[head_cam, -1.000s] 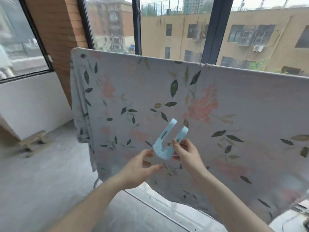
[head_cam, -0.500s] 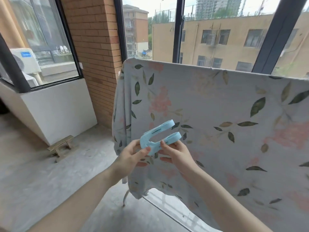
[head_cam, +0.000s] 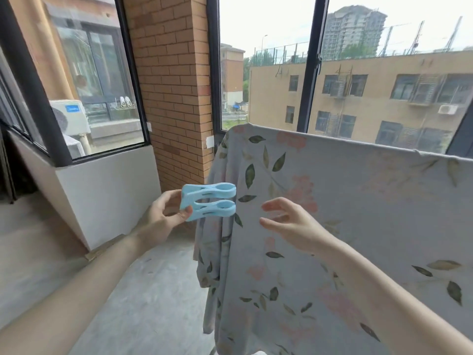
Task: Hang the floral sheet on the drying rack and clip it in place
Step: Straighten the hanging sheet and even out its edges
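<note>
Clip (head_cam: 208,201) now held by left hand (head_cam: 163,219) alone; right hand (head_cam: 288,222) has let go, fingers loose, beside the hung floral sheet (head_cam: 345,226), unclipped.

Brick pillar (head_cam: 169,80) between windows; air-conditioner unit (head_cam: 70,116) outside left pane; tan building (head_cam: 384,98) beyond; concrete floor (head_cam: 158,298).

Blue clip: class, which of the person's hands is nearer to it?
Left. The left hand pinches the blue clip at its closed end. The right hand is open, apart from it on the right.
</note>
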### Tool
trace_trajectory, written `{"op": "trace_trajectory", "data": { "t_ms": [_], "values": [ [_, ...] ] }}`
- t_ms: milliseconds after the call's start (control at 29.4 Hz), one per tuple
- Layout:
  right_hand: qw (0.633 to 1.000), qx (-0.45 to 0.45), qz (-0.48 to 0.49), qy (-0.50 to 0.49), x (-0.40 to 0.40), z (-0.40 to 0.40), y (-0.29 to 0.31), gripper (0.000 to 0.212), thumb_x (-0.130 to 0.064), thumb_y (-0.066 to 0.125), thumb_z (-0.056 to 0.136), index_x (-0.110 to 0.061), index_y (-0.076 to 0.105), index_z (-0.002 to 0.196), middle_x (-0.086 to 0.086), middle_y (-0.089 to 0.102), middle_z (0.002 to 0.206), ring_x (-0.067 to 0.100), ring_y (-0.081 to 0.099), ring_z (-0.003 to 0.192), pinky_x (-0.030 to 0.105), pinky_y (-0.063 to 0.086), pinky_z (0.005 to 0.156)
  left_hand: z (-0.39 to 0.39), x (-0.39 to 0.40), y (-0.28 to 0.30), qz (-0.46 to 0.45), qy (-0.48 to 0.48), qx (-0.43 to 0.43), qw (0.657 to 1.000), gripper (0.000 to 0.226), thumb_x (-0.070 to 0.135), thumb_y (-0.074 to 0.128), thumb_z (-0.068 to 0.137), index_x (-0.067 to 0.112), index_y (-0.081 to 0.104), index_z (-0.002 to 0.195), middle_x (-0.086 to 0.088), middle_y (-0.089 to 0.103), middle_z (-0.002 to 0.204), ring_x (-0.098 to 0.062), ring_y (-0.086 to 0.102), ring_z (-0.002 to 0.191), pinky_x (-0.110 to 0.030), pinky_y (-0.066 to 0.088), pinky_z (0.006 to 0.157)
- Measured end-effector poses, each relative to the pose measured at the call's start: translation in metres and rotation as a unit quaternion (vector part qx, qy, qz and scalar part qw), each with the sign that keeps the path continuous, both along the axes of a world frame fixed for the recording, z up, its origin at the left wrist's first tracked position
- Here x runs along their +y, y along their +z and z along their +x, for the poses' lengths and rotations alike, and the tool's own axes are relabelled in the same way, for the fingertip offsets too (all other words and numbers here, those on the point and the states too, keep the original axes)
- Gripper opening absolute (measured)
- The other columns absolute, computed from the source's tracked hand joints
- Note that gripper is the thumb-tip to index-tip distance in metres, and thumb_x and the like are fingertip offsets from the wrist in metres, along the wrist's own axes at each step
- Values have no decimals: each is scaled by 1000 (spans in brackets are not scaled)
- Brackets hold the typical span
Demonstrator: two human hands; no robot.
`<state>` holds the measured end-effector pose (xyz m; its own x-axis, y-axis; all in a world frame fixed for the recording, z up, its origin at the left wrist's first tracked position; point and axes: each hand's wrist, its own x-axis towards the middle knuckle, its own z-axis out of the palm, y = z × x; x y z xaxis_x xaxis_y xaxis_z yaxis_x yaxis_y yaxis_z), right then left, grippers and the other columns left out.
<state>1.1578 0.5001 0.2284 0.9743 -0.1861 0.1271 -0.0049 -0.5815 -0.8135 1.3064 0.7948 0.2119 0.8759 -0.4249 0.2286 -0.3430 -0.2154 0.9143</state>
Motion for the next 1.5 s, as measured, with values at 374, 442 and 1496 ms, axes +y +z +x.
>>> {"op": "trace_trajectory", "data": {
  "t_ms": [374, 442, 1496],
  "values": [
    [931, -158, -297, -144, -41, 147, 107, 42, -37, 68, 93, -31, 56, 133, -4, 50, 140, 22, 43, 131, 40, 39, 109, 194, 1, 55, 60, 69, -126, 988, 30, 33, 80, 88, 33, 64, 113, 13, 68, 111, -16, 68, 101, -28, 52, 79],
    [920, -135, -332, -157, -40, 169, 117, 46, -38, 68, 93, -30, 54, 136, -1, 50, 142, 25, 45, 132, 45, 41, 110, 226, -7, 66, 80, 58, -150, 984, 34, 33, 79, 88, 24, 64, 116, 9, 68, 112, -14, 66, 101, -24, 50, 73],
    [889, -3, -329, -318, -32, 230, 132, 26, -32, 60, 102, -25, 75, 123, -4, 76, 115, 19, 66, 105, 32, 51, 98, 405, -92, 110, 46, -217, -174, 959, 27, 27, 83, 81, 6, 67, 90, -9, 73, 88, -6, 64, 71, -20, 55, 66]
  ]
}}
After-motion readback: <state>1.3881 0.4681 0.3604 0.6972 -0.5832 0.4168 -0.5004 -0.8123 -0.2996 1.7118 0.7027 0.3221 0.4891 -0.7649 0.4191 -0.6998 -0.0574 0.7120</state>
